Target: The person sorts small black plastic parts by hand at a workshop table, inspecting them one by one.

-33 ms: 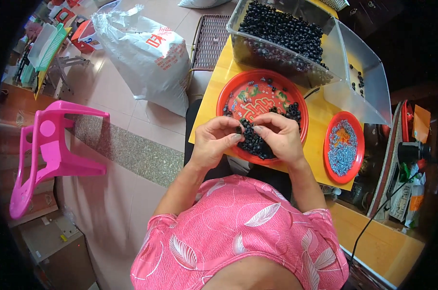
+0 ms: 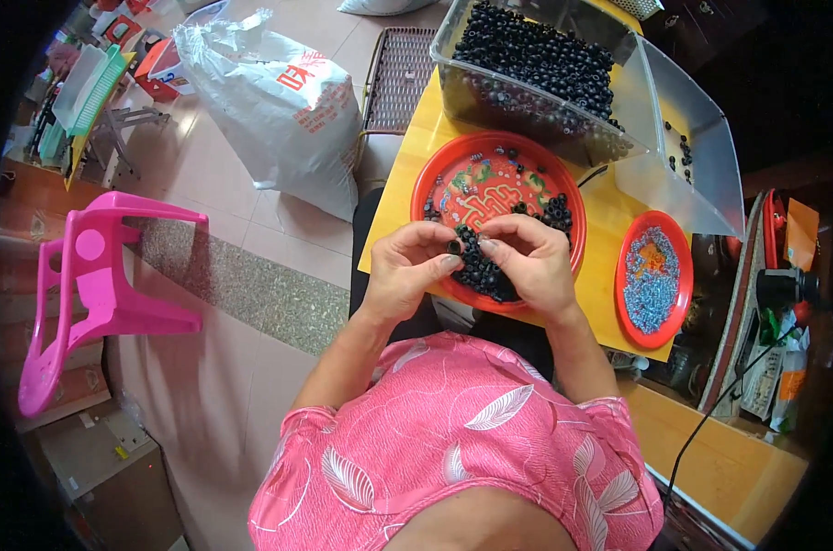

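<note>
Between the thumb and forefinger of my left hand (image 2: 412, 266) is a small black ring-shaped part (image 2: 454, 248), its hollow end showing. My right hand (image 2: 534, 262) is closed in a pinch just beside it; whatever its fingertips hold is too small or hidden to name. Both hands are over the near side of a round red tray (image 2: 418, 197) with a printed pattern. Under and between my fingers lies a pile of black parts (image 2: 481, 274). More of them gather at the tray's right side, and a few are scattered toward its far rim.
Behind the tray, a clear plastic bin (image 2: 527, 115) holds many black parts; its neighbour, another clear container (image 2: 710, 197), has several. A red oval plate (image 2: 621, 298) of small bluish pieces sits right on the yellow table (image 2: 605, 248). Leftward are a white sack (image 2: 279, 119) and pink plastic chair (image 2: 113, 275).
The black ring-shaped part in my left fingers has turned slightly, so its opening shows more. Both hands stay in nearly the same place.
</note>
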The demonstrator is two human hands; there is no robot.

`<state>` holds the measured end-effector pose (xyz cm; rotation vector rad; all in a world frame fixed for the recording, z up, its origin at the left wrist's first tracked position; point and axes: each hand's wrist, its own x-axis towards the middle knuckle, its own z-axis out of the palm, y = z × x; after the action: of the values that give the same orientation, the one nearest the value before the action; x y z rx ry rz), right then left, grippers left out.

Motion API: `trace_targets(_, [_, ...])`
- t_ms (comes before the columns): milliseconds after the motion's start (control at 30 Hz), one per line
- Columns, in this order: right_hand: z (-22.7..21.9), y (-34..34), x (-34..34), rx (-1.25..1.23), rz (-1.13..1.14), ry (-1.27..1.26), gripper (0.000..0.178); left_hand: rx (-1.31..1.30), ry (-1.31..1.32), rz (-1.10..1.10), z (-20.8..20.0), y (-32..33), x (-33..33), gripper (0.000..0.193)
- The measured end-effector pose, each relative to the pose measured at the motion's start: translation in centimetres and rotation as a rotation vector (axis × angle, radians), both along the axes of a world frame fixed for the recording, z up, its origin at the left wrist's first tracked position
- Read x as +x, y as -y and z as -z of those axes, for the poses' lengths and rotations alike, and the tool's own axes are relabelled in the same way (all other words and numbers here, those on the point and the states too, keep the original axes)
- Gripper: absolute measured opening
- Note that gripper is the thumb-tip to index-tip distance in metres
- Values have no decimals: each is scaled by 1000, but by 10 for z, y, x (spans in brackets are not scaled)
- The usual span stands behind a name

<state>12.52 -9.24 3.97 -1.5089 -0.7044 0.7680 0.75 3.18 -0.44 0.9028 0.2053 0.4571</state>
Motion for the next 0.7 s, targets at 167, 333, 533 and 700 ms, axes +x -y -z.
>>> trace_targets(167, [-2,-6,-14,174,91,402,11,102,-1,-16,-5,5,-2,25])
trace_targets(333, [-2,-3,-19,157,32,547,12,227,-43,18,-2,6,-6,22])
trace_targets(533, [-9,5,-13,140,-153,690,13,323,-101,11,-1,6,-15,19])
trace_targets(700, [1,0,17,-102,9,691,13,236,-87,-129,3,2,-19,18])
